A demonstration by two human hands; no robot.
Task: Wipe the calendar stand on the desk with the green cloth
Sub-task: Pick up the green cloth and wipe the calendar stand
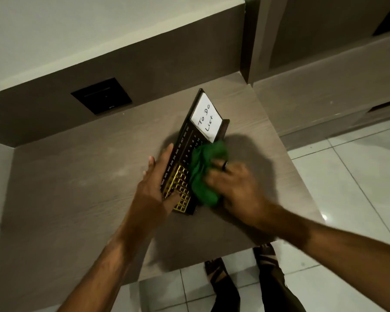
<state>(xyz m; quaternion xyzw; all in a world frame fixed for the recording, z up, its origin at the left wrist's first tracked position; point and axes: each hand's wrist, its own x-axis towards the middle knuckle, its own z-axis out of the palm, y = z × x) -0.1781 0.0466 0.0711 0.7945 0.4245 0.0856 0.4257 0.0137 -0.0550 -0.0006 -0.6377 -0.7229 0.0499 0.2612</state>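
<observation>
The black calendar stand (186,140) leans on the wooden desk (77,176), with month names, gold squares and a white "To Do List" card (206,119) at its far end. My left hand (158,179) grips the stand's left edge, thumb across the gold grid. My right hand (236,185) presses the bunched green cloth (204,172) against the stand's right side, covering part of the date numbers. The right hand looks blurred.
A black socket plate (101,95) is set in the brown back panel behind the desk. A shelf unit (324,64) rises at the right. White floor tiles (347,176) and my feet (218,273) show past the desk's front edge.
</observation>
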